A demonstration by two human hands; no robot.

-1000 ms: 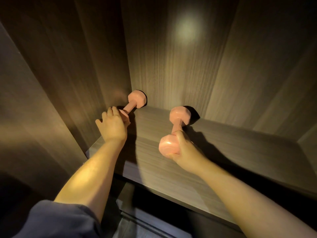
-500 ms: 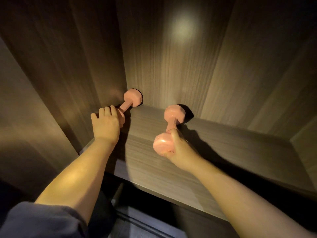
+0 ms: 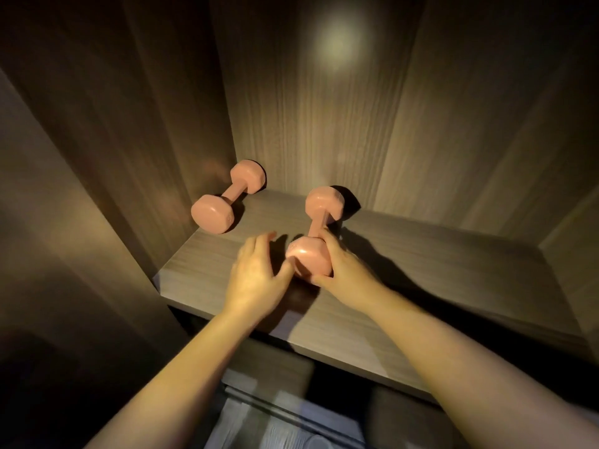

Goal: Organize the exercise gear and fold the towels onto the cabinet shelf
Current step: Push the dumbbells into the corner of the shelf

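Both bare forearms reach forward, angled toward each other, the left grip palm-down with fingers spread and straight, slightly blurred, its thumb just beside the near head of the dumbbell, the right grip curled round that head from the right.

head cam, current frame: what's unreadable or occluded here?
All in the head view:
Left hand fingertips: motion-blurred, so contact with the right dumbbell is unclear.
Right dumbbell handle: partly covered by the gripping right hand.
Left dumbbell: marking on its near end is too small to read.
Space below the shelf: dark and blurred.
Towels: none in frame.
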